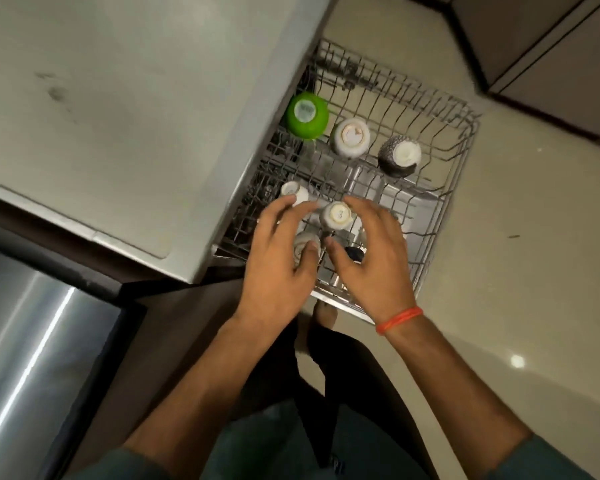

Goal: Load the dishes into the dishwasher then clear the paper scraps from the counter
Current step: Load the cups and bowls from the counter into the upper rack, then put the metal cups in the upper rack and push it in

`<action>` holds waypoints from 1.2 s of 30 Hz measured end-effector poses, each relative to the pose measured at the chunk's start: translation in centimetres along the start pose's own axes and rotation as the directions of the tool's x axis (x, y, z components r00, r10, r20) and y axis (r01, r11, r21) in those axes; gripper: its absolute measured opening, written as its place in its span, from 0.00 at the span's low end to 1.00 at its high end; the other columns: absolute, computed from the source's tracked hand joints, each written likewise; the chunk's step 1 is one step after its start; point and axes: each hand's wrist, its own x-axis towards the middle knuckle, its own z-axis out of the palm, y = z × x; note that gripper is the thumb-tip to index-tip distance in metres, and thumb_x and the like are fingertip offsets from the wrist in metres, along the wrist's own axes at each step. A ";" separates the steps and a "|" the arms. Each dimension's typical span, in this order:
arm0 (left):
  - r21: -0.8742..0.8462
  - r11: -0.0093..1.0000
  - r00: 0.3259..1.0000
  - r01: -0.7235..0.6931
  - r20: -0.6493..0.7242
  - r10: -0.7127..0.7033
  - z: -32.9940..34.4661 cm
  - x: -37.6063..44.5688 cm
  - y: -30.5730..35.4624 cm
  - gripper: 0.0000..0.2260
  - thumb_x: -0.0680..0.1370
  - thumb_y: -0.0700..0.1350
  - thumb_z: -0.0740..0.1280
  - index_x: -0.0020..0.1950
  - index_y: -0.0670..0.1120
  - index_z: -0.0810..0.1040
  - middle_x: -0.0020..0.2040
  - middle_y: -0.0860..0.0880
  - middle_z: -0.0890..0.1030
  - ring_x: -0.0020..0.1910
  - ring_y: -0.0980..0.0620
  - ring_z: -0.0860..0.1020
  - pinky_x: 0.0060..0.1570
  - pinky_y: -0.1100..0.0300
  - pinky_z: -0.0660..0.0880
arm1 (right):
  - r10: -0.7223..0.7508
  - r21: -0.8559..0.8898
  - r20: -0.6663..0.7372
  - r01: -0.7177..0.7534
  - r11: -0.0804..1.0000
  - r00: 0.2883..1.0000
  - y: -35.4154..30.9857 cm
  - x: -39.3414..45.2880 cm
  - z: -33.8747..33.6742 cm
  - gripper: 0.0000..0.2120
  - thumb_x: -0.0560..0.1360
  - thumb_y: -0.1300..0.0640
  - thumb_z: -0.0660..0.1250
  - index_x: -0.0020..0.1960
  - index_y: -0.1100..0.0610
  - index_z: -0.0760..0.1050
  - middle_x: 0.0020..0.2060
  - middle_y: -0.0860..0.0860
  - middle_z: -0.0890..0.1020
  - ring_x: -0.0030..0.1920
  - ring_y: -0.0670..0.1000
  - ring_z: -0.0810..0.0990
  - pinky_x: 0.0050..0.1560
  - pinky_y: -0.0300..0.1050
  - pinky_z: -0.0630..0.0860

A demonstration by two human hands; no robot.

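Both forearms reach down from six o'clock over the pulled-out dishwasher rack (440,216). At nine to eleven o'clock lies the pale bench (118,98). Left hand (278,261), fingers loosely spread, has its thumb on an upturned pale cup (303,245); another small cup (293,191) sits just beyond its fingertips. Between the hands stands an inverted white cup (336,216), the right hand (368,258) curling beside it, whether it touches I cannot tell. Toward twelve o'clock sit a green bowl (307,114), a white bowl (350,137) and a dark patterned bowl (399,155), all upside down. An orange band (399,318) circles the right wrist.
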 end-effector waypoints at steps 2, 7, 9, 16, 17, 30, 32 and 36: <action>0.006 1.000 1.000 -0.019 -0.018 0.019 -1.3 -0.6 2.0 0.23 0.78 0.37 0.69 0.73 0.50 0.74 0.74 0.50 0.66 0.73 0.58 0.67 0.67 0.77 0.61 | -0.035 0.056 -0.013 0.036 0.998 0.999 -1.4 -0.4 -1.5 0.27 0.76 0.49 0.69 0.74 0.50 0.70 0.68 0.49 0.74 0.70 0.51 0.71 0.68 0.59 0.70; 0.006 0.998 0.990 -0.058 -0.128 0.058 -4.8 -1.8 6.0 0.22 0.78 0.37 0.69 0.72 0.49 0.74 0.72 0.51 0.69 0.72 0.61 0.67 0.68 0.74 0.62 | -0.096 0.180 -0.042 0.102 0.978 0.994 -5.9 -0.5 -4.3 0.27 0.79 0.51 0.70 0.76 0.49 0.68 0.72 0.48 0.72 0.74 0.47 0.68 0.73 0.54 0.68; -0.021 0.999 0.982 -0.050 -0.182 0.046 -6.1 -2.4 7.4 0.22 0.79 0.38 0.69 0.72 0.50 0.74 0.72 0.52 0.69 0.72 0.62 0.67 0.69 0.73 0.64 | -0.126 0.233 -0.058 0.136 0.963 0.990 -8.2 -0.2 -5.1 0.26 0.79 0.52 0.70 0.76 0.50 0.68 0.72 0.48 0.72 0.74 0.45 0.67 0.74 0.51 0.68; -0.098 0.995 0.924 -0.013 -0.380 -0.025 -10.4 -6.0 10.6 0.21 0.80 0.41 0.69 0.72 0.54 0.73 0.70 0.58 0.71 0.73 0.57 0.69 0.71 0.51 0.72 | -0.306 0.343 0.011 0.284 0.895 0.952 -14.8 -0.2 -6.9 0.25 0.80 0.49 0.69 0.75 0.47 0.68 0.72 0.44 0.72 0.73 0.42 0.67 0.73 0.48 0.69; -0.114 0.993 0.915 -0.003 -0.401 -0.043 -10.9 -6.8 10.8 0.21 0.81 0.41 0.69 0.72 0.55 0.73 0.70 0.59 0.71 0.73 0.58 0.69 0.70 0.51 0.72 | -0.331 0.363 0.031 0.298 0.883 0.943 -15.5 -0.4 -7.0 0.25 0.80 0.49 0.69 0.75 0.47 0.68 0.72 0.43 0.71 0.73 0.41 0.67 0.73 0.45 0.68; -0.275 0.961 0.782 0.019 -0.595 -0.186 -16.3 -14.2 9.2 0.19 0.81 0.40 0.69 0.70 0.55 0.74 0.70 0.55 0.72 0.69 0.62 0.73 0.56 0.65 0.78 | -0.530 0.469 0.259 0.374 0.800 0.808 -22.3 -3.8 -3.0 0.23 0.79 0.49 0.69 0.73 0.44 0.70 0.69 0.37 0.73 0.70 0.38 0.70 0.70 0.42 0.70; -0.273 0.962 0.769 0.028 -0.609 -0.195 -17.3 -15.0 8.2 0.19 0.81 0.42 0.69 0.70 0.57 0.74 0.70 0.58 0.72 0.69 0.60 0.73 0.65 0.57 0.76 | -0.544 0.471 0.273 0.383 0.795 0.793 -23.4 -4.6 -1.8 0.22 0.79 0.48 0.69 0.71 0.44 0.71 0.67 0.37 0.74 0.69 0.37 0.71 0.69 0.40 0.70; -0.265 0.962 0.758 0.066 -0.614 -0.221 -19.7 -16.7 6.0 0.19 0.81 0.43 0.68 0.70 0.58 0.74 0.68 0.59 0.73 0.68 0.59 0.74 0.68 0.54 0.75 | -0.565 0.456 0.305 0.404 0.793 0.766 -25.7 -6.2 0.8 0.21 0.78 0.48 0.69 0.71 0.44 0.72 0.67 0.37 0.75 0.68 0.38 0.72 0.68 0.42 0.71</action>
